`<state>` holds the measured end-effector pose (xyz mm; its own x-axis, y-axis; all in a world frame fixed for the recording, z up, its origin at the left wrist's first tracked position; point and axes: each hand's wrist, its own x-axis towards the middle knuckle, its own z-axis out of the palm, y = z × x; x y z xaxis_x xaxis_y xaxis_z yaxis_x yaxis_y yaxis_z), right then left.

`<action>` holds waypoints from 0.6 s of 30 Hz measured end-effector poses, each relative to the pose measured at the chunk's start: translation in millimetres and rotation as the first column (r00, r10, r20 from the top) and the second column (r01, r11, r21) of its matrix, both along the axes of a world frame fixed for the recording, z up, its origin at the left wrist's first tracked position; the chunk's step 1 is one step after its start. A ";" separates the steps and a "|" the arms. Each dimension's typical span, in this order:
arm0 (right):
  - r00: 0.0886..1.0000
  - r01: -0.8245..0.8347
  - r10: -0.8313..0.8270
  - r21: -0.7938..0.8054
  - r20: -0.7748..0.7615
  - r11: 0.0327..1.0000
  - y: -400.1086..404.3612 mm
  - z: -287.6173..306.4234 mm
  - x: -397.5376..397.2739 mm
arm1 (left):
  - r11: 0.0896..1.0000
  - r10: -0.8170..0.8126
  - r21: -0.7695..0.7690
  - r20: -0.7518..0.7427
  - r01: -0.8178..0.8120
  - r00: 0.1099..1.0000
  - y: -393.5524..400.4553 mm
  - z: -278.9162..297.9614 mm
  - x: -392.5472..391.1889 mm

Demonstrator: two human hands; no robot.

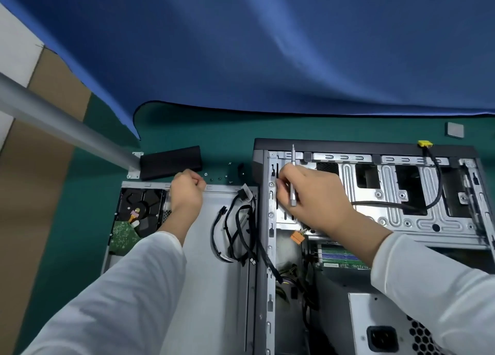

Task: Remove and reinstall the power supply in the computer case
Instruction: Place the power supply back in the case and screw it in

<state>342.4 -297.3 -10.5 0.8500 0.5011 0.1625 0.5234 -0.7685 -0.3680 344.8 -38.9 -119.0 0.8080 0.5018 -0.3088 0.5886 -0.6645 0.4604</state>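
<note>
Green felt table, steel computer case, right hand gripping slim metal screwdriver

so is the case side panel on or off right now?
Off. The computer case lies open, its interior and power supply exposed; the side panel lies flat beside it, cables on top.

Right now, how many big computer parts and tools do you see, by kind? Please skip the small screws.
Computer case: 1
Power supply: 1
Side panel: 1
Hard drive: 1
Screwdriver: 1
Total: 5
</note>
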 end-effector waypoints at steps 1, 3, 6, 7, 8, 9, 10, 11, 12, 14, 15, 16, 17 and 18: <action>1.000 -0.003 0.003 -0.007 -0.006 1.000 -0.2 0.9 0.3 | 1.000 0.010 -0.008 0.010 -0.010 1.000 -0.3 2.4 -2.5; 0.999 -0.019 0.018 -0.035 -0.038 0.999 -1.0 3.4 1.7 | 0.999 0.032 -0.025 0.049 -0.030 0.998 -1.9 9.9 -8.6; 0.984 -0.052 0.042 -0.052 -0.173 0.997 -6.3 12.6 4.5 | 0.996 0.056 -0.074 0.131 -0.047 0.990 -11.0 30.0 -21.7; 0.972 -0.056 0.046 -0.038 -0.230 0.998 -9.7 17.8 4.3 | 0.993 0.064 -0.104 0.160 -0.048 0.985 -16.6 38.7 -27.3; 0.958 -0.056 0.048 -0.019 -0.282 0.998 -14.2 24.4 2.4 | 0.990 0.067 -0.132 0.194 -0.042 0.979 -23.6 48.5 -33.7; 0.945 -0.050 0.049 0.006 -0.324 0.999 -19.7 31.7 -0.9 | 0.986 0.067 -0.163 0.234 -0.029 0.970 -32.1 59.1 -40.8; 0.933 -0.035 0.048 0.042 -0.357 0.998 -26.2 39.2 -5.4 | 0.979 0.073 -0.201 0.282 -0.015 0.957 -41.9 70.4 -48.2; 0.918 -0.010 0.048 0.098 -0.393 0.995 -33.6 47.3 -11.0 | 0.969 0.087 -0.247 0.329 -0.004 0.940 -52.4 82.5 -56.0; 0.897 0.028 0.052 0.173 -0.439 0.985 -41.8 55.6 -17.9 | 0.957 0.107 -0.291 0.363 0.004 0.925 -63.4 94.8 -63.5; 0.850 0.115 0.075 0.323 -0.521 0.939 -59.1 71.3 -33.5 | 0.932 0.127 -0.363 0.382 0.022 0.915 -86.2 118.8 -78.4; 0.835 0.151 0.085 0.375 -0.544 0.914 -68.9 77.8 -41.9 | 0.916 0.129 -0.399 0.377 0.035 0.917 -98.2 129.9 -85.9; 0.825 0.183 0.087 0.411 -0.558 0.893 -78.9 83.5 -50.6 | 0.899 0.131 -0.436 0.373 0.049 0.919 -111.0 140.3 -93.6; 0.817 0.214 0.086 0.438 -0.571 0.873 -88.9 88.4 -59.7 | 0.878 0.133 -0.474 0.371 0.064 0.919 -124.7 150.5 -101.7; 0.804 0.248 0.088 0.467 -0.588 0.849 -99.0 93.0 -69.6 | 0.857 0.130 -0.508 0.371 0.084 0.919 -138.9 160.3 -110.2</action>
<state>272.9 -396.4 82.4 0.8954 0.4158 -0.1591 0.0308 -0.4145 -0.9095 234.6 -177.7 41.3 0.9037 0.3811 -0.1952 0.3086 -0.2638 0.9139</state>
